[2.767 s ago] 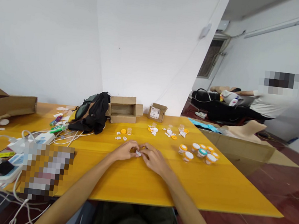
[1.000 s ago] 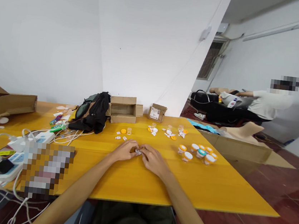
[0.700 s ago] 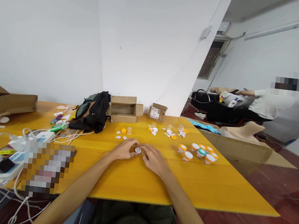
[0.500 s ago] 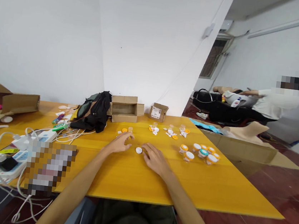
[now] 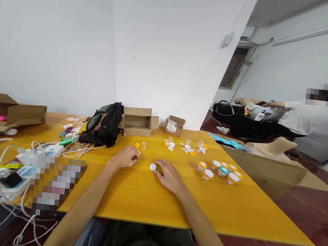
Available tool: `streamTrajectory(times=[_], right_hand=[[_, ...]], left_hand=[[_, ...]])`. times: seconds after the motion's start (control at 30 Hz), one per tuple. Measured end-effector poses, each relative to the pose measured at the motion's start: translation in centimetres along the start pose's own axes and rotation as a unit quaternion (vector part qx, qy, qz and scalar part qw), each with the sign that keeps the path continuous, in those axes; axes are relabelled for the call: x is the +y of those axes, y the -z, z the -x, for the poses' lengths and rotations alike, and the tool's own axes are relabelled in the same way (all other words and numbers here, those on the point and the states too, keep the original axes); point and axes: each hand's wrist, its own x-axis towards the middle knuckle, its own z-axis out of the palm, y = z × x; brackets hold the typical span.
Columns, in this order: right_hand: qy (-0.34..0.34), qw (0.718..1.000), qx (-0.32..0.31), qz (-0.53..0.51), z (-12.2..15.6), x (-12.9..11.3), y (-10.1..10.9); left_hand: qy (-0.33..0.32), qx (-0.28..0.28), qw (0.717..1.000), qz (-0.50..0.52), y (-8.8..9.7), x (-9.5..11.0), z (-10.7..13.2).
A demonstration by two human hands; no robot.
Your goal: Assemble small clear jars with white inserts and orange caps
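Observation:
My left hand point(image 5: 125, 157) is closed in a pinch over the table, with a small white plastic piece point(image 5: 139, 153) at its fingertips. A white round disc point(image 5: 153, 167) lies on the table between my hands. My right hand point(image 5: 170, 175) has its thumb and forefinger at the right edge of this disc, the other fingers curled above the tabletop. Just beyond my left hand are an orange ring-shaped lid point(image 5: 137, 145) and a small clear jar point(image 5: 143, 145).
Small groups of white parts point(image 5: 171, 145) and orange rings point(image 5: 192, 153) lie farther back. Several lidded jars point(image 5: 208, 175) stand at the right. A cardboard box point(image 5: 137, 122), black bag point(image 5: 109, 124) and power strips with cables point(image 5: 52, 150) occupy the back and left. Someone in white point(image 5: 307, 115) sits beyond.
My left hand has drawn back slightly toward me from the clear jar, its fingers closing on a small white piece. My right thumb has come nearer the white disc.

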Motion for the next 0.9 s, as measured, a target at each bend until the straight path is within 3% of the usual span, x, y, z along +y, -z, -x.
streamTrajectory(times=[0.5,0.73,0.9], right_hand=[[0.005,1.0,0.001,-0.009,-0.5,-0.3,-0.4],[0.017,0.999,0.009,-0.026,-0.8,-0.5,-0.8],[0.027,0.999,0.008,-0.025,-1.0,-0.3,-1.1]], left_hand=[[0.019,0.016,1.0,0.005,-0.2,0.4,-0.2],[0.002,0.003,0.994,0.112,-1.7,2.6,-0.9],[-0.023,-0.005,0.991,0.13,-2.7,4.0,-1.2]])
